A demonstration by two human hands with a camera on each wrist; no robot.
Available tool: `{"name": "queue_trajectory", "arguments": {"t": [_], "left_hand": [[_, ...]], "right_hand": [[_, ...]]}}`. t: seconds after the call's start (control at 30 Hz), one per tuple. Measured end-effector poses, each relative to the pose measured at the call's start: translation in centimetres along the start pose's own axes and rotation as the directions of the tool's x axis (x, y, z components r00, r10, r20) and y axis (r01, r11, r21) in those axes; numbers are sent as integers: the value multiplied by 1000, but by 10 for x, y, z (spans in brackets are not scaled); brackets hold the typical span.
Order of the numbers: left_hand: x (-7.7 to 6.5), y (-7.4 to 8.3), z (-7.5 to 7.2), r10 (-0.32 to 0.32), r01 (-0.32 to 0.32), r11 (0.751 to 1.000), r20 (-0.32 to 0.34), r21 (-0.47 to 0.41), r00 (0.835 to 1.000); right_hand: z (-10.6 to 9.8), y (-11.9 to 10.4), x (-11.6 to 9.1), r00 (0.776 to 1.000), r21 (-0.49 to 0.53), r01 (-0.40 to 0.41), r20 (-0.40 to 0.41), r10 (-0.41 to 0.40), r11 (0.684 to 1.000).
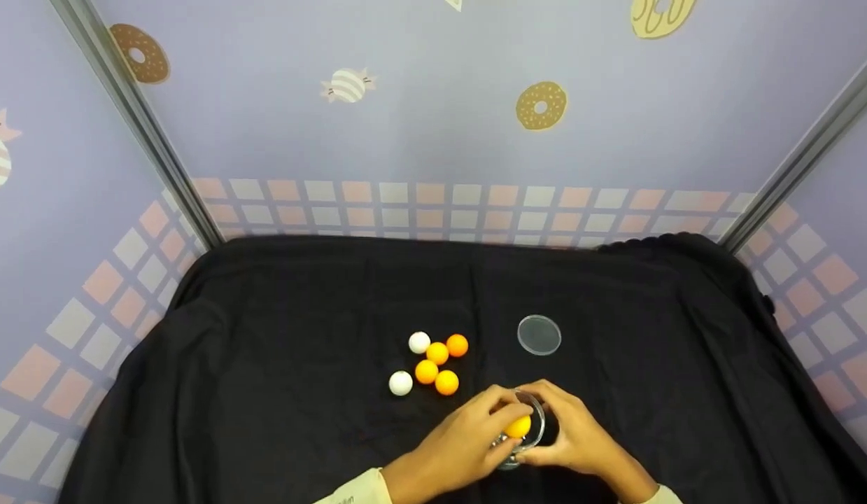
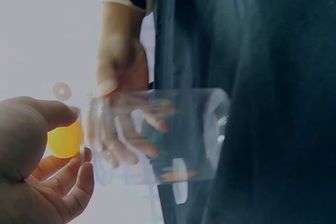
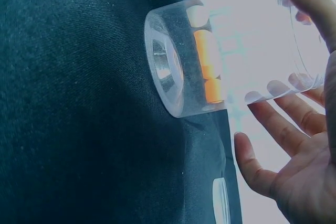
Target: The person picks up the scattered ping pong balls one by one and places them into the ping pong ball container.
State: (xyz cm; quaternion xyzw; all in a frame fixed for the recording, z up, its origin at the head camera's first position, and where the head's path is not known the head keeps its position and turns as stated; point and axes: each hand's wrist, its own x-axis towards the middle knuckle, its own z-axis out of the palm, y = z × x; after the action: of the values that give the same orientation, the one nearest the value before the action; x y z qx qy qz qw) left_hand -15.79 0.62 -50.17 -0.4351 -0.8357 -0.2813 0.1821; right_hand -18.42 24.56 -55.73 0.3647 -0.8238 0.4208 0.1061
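My left hand (image 1: 461, 437) pinches an orange ping-pong ball (image 1: 518, 426) between thumb and fingers, right at the mouth of a clear jar (image 1: 542, 422). From the other side my right hand (image 1: 576, 435) grips the jar near its rim, thumb and fingers spread around the wall. In the left wrist view the orange ball (image 2: 65, 140) shows beside the open end of the upright, see-through jar (image 2: 181, 129). Through the jar wall (image 3: 176, 30) in the right wrist view, white and orange balls appear, lying on the table behind it.
Several loose balls, orange (image 1: 426, 372) and white (image 1: 400, 383), lie grouped on the black cloth (image 1: 279, 364) beyond my left hand. A clear round lid (image 1: 539, 334) lies flat beyond the jar. Patterned walls (image 1: 433, 126) enclose the back and sides.
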Motion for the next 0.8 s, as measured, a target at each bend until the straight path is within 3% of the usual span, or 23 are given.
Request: {"name": "queue_trajectory", "arguments": {"t": [0.23, 0.8], "left_hand": [[-3, 0, 1, -34, 35, 999, 20, -22, 999], [-3, 1, 2, -42, 42, 999, 27, -1, 999]], "right_hand": [[2, 1, -1, 1000, 12, 2, 0, -2, 1000], [2, 4, -2, 1000, 6, 6, -11, -6, 1000]]}}
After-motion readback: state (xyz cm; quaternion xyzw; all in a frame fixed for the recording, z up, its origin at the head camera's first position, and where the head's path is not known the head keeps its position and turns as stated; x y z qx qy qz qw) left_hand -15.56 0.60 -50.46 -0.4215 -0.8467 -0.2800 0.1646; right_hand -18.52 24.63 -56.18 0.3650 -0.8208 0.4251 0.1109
